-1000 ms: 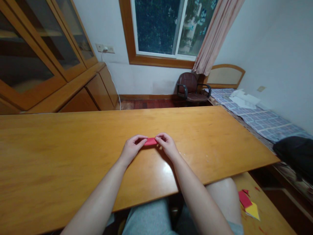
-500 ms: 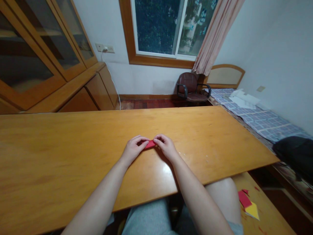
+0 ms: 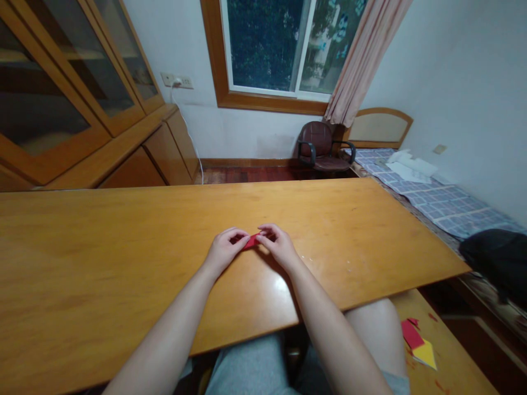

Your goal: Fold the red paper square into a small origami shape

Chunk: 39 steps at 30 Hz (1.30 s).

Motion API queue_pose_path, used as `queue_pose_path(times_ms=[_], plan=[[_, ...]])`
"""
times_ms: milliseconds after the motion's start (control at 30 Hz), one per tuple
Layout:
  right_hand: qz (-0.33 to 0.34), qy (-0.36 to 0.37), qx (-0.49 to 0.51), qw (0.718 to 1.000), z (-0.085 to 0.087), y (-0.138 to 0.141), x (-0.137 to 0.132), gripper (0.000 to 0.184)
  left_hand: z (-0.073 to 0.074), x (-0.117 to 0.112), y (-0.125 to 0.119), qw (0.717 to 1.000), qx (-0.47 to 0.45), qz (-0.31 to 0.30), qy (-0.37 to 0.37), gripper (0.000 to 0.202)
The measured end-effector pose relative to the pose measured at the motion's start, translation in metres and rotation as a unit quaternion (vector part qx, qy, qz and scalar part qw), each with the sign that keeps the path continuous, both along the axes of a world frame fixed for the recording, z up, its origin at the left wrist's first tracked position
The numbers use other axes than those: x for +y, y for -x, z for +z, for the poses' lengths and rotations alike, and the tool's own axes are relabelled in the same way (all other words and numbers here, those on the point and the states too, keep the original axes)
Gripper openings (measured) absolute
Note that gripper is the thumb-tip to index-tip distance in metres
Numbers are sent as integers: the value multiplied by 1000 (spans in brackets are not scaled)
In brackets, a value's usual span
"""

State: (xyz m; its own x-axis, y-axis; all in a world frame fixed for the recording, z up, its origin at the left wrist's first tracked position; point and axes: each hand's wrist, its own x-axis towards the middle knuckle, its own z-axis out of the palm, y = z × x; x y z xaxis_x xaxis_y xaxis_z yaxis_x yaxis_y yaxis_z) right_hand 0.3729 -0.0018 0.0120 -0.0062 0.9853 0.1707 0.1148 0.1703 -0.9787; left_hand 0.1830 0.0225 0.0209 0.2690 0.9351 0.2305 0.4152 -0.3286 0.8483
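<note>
A small folded piece of red paper (image 3: 252,241) is held between my two hands, just over the middle of the wooden table (image 3: 123,263). My left hand (image 3: 225,247) pinches its left end between thumb and fingers. At the other end, my right hand (image 3: 278,244) grips the paper with the thumb in front and the fingers behind. The fingers cover both ends, so only the middle of the red strip shows.
On a lower wooden surface at the right lie red paper (image 3: 412,334), yellow paper (image 3: 426,354) and red scraps. Beyond the table are an office chair (image 3: 319,145), a bed (image 3: 436,197) with a black bag (image 3: 496,258), and a glass-door cabinet (image 3: 82,82).
My right fingers have lifted and shifted slightly on the paper, and the visible red strip looks narrower and a little more tilted. My left hand stays almost still.
</note>
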Motion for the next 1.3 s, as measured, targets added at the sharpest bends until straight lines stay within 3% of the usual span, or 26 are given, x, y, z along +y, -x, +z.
queue_pose_path(times_ms=[167,433,700,1067,1300], plan=[[13,14,13,1000,0,1,-1,33,2,-1,-1,1000,-12,-3,1,22],[-2,2,-3,1000,0,-1,0,17,5,-2,-2,1000,3,-7,1,23],[-15,-2,33,999,-5,0,2,22,7,-4,-4,1000,8,-8,10,20],[-18,-12,30,999,1,1,-2,18,10,-5,-5,999,18,-29,31,22],[1,17,72,997,3,2,-2,32,6,-2,-3,1000,0,-18,22,22]])
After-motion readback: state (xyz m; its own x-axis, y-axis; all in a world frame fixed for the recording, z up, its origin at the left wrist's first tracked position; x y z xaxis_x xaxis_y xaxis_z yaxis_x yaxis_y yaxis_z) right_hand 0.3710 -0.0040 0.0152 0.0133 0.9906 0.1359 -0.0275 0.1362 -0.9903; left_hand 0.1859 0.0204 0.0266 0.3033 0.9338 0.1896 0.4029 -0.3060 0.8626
